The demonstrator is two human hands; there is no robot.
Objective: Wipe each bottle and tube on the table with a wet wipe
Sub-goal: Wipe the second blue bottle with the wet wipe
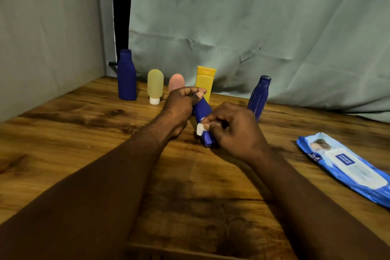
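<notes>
My left hand (182, 104) grips the upper end of a small dark blue bottle (203, 111) that leans over the wooden table (84, 154). My right hand (234, 131) presses a small folded white wet wipe (200, 129) against the bottle's lower part. Along the back stand a tall blue bottle (126, 76), a yellowish tube (155, 85) on its white cap, a pink tube (176, 82) partly behind my left hand, a yellow tube (205, 82) and another blue bottle (259, 97).
A blue pack of wet wipes (346, 167) lies flat at the right edge of the table. Grey-green cloth (253, 27) hangs behind and to the left, with a dark gap at the back left corner.
</notes>
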